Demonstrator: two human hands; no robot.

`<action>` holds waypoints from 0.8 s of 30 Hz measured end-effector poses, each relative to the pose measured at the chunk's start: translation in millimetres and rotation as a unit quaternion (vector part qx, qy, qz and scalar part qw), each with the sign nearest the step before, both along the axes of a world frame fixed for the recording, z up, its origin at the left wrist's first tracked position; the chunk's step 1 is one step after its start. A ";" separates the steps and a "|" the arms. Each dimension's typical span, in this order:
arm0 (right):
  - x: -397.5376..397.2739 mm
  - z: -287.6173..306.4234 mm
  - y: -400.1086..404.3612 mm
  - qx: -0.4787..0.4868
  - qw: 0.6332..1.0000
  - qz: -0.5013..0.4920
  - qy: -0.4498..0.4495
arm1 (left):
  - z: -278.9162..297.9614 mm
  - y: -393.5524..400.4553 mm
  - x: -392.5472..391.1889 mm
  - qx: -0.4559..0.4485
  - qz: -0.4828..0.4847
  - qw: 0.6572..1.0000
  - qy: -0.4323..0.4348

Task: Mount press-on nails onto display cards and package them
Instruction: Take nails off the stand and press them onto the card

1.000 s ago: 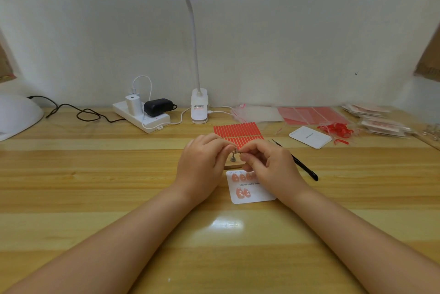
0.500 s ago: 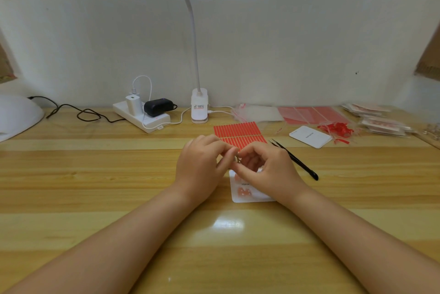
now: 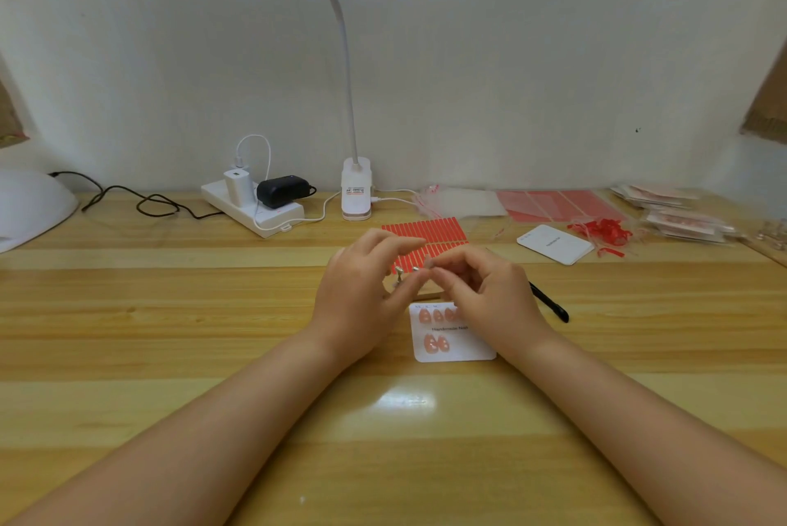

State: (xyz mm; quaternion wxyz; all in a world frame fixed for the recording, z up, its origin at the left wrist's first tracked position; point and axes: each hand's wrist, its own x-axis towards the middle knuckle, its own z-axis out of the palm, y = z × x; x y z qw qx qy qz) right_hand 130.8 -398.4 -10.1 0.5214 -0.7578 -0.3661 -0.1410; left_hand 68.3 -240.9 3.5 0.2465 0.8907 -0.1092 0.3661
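Note:
A white display card point(image 3: 462, 349) lies flat on the desk with several pink press-on nails point(image 3: 435, 343) stuck to it in two rows. My right hand point(image 3: 489, 291) hovers over the card's upper right corner and pinches a small pale nail point(image 3: 428, 260) at its fingertips. My left hand point(image 3: 362, 291) is just left of it, with thumb and forefinger spread apart around small metal pegs point(image 3: 399, 273) on a wooden base point(image 3: 428, 295); it grips nothing that I can see. A sheet of red adhesive strips point(image 3: 426, 227) lies behind both hands.
Black tweezers point(image 3: 551, 306) lie right of my right hand. Farther right are a spare white card point(image 3: 553, 244), red scraps point(image 3: 600, 229), red sheets point(image 3: 553, 204), clear bags point(image 3: 462, 202) and packed sets point(image 3: 681, 223). A lamp base point(image 3: 355, 193), power strip point(image 3: 251, 208) and white dome point(image 3: 30, 206) stand behind.
My hands have risen and drawn slightly apart, uncovering the card's upper row of nails. My left fingers have opened away from the pegs, and my right fingertips have come up with the small nail.

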 end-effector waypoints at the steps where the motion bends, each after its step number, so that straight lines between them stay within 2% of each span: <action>1: -0.3 0.1 0.0 0.001 1.000 0.000 0.004 | -0.4 -0.1 0.2 0.026 0.001 1.000 -0.008; 6: -2.5 1.1 0.4 0.003 1.000 0.021 0.005 | -0.9 1.5 -0.3 0.109 0.033 0.991 -0.064; 14: -1.1 -1.1 -1.5 -0.026 0.999 0.033 -0.001 | 0.0 4.3 -0.3 0.082 -0.005 0.996 -0.023; 17: -0.2 -0.7 -2.2 -0.036 0.999 0.038 -0.009 | -0.2 5.0 0.2 0.042 -0.015 0.999 -0.015; 24: -1.9 -0.2 3.6 -0.025 0.999 0.039 -0.014 | -4.8 -2.4 5.1 -0.123 0.000 0.992 0.001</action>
